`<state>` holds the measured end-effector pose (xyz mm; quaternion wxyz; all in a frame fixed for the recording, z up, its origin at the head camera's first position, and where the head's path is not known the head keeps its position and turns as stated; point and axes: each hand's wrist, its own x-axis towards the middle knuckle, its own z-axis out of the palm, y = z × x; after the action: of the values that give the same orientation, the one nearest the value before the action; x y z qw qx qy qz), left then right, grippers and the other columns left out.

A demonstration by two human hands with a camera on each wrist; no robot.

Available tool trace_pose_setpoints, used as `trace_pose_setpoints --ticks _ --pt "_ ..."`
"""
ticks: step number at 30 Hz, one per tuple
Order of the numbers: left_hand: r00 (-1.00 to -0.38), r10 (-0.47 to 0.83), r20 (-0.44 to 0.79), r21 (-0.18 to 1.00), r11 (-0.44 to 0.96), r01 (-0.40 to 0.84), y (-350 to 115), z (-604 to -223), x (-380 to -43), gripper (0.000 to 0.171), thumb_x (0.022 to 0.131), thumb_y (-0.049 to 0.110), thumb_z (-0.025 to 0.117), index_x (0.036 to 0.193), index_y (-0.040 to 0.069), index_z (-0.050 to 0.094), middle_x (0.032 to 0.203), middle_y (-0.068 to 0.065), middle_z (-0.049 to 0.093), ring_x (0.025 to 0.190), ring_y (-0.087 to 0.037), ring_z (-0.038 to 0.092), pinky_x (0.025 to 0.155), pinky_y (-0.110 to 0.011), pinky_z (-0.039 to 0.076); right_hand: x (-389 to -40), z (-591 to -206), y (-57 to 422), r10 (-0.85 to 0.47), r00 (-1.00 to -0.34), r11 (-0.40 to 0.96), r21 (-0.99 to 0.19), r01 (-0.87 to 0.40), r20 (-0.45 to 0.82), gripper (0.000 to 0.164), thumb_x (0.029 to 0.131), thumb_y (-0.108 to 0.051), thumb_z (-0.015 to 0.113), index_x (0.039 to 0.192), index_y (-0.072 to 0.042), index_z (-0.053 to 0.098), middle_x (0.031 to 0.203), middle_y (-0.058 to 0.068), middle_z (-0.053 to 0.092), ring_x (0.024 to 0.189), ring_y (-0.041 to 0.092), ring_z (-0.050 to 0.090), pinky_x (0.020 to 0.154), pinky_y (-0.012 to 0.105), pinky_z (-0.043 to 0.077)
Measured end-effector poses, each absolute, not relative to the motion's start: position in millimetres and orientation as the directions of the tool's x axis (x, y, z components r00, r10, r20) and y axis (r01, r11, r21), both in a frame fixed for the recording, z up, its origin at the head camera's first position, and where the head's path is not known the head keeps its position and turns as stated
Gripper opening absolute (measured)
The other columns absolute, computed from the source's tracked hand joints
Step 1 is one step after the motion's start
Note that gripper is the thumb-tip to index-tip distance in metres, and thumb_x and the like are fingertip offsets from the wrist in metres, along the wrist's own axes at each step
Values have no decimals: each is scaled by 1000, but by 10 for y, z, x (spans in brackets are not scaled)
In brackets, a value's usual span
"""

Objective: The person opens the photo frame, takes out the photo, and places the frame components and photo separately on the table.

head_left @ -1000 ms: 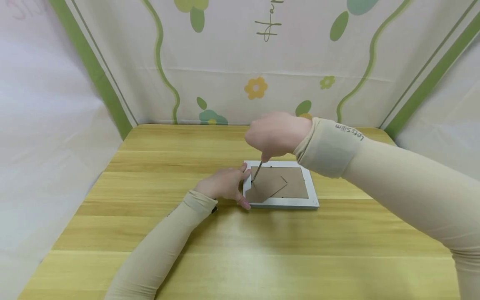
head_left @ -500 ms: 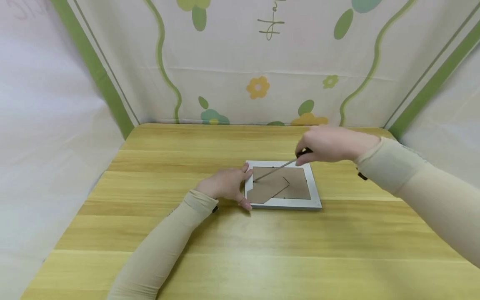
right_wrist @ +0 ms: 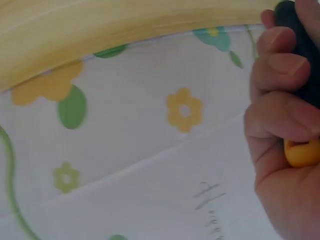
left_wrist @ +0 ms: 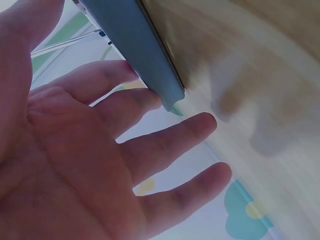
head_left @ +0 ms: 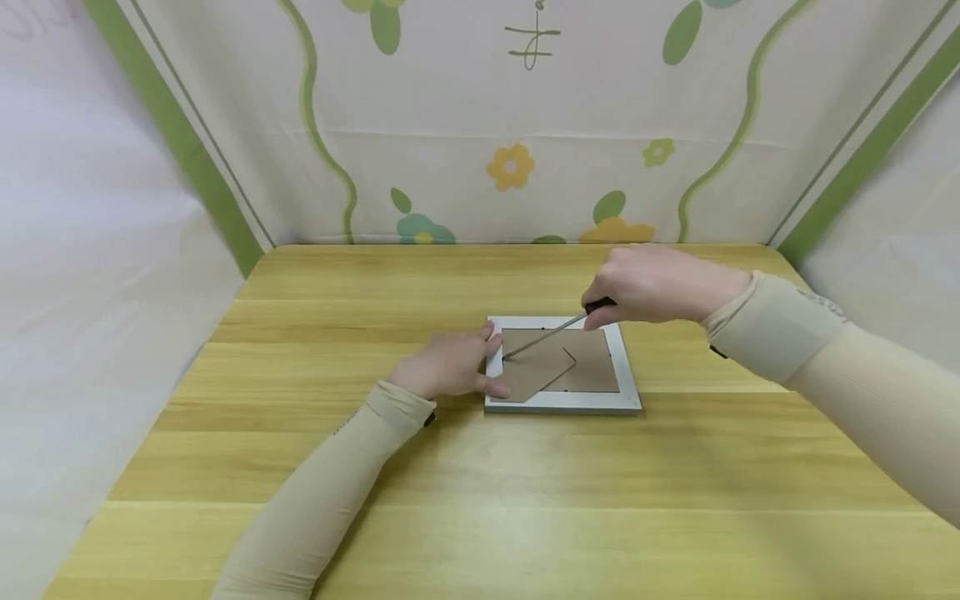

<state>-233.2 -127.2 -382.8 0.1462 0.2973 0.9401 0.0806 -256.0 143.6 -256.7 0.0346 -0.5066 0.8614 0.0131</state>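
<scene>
A picture frame (head_left: 585,402) lies face down on the wooden table, its white back and brown backing board (head_left: 592,372) showing. Small black tabs sit around the board's edge. My left hand (head_left: 442,365) rests at the frame's left end, thumb over the near corner. In the left wrist view its fingers (left_wrist: 170,155) are extended, two of them touching the grey side of the frame. My right hand (head_left: 660,283) grips a screwdriver (head_left: 547,335) by its black and yellow handle (right_wrist: 302,154). The shaft slants low over the board, its tip at the left edge beside a tab.
The wooden table (head_left: 375,300) reaches back to a white cloth (head_left: 450,100) printed with flowers and green vines. White cloth also hangs along both sides. A stand flap (head_left: 521,390) of the same brown board lies folded on the frame's back.
My right hand has swung right, tilting the screwdriver from steep to a low slant with its tip still at the left edge. My left thumb has shifted from the frame's near side onto its back.
</scene>
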Motion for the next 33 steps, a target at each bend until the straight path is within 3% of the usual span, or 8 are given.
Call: trace_pose_setpoints --ticks 5,13,16,21,30,33 --pt "-780 585 -223 243 808 537 -1275 -3820 -2334 99 81 62 68 154 5 32 158 -20 24 136 -33 43 99 -47 47 -2444 -2353 1127 -828 -536 535 56 -843 -165 48 85 -31 78 55 -20 43 54 -12 29 51 4 26 48 23 22" --pt "-781 587 -213 231 807 544 -1288 -3841 -2354 99 81 64 68 154 7 34 158 -20 27 132 -34 47 97 -48 48 -2444 -2164 752 -775 -558 551 115 -827 -296 32 82 -28 81 57 -17 66 56 -9 57 51 5 44 47 23 39" --pt "-783 582 -221 231 811 538 -1289 -3827 -2347 99 80 64 68 154 7 34 158 -19 27 132 -34 48 98 -49 47 -2494 -2133 679 -757 -558 551 129 -825 -340 30 83 -30 81 58 -18 67 56 -9 56 53 6 44 48 23 39" --pt "-776 590 -224 236 805 544 -1282 -3807 -2336 99 80 63 69 154 6 35 158 -20 27 133 -33 47 97 -46 48 -2511 -2104 588 -747 -553 541 144 -828 -370 35 81 -30 82 56 -16 62 51 -10 43 51 6 34 48 23 30" --pt "-769 601 -215 245 796 554 -1279 -3805 -2332 98 81 61 69 154 5 35 157 -22 28 126 -30 54 86 -39 51 -2416 -2055 368 -669 -633 585 249 -772 -390 27 78 -35 85 76 -14 67 71 -4 62 63 15 59 54 32 52" --pt "-769 605 -209 264 792 551 -1277 -3807 -2331 97 81 59 71 153 5 37 157 -22 30 109 -26 61 76 -34 51 -2390 -2041 299 -666 -634 576 269 -772 -393 28 78 -34 85 81 -13 68 74 -4 62 67 16 60 58 34 54"
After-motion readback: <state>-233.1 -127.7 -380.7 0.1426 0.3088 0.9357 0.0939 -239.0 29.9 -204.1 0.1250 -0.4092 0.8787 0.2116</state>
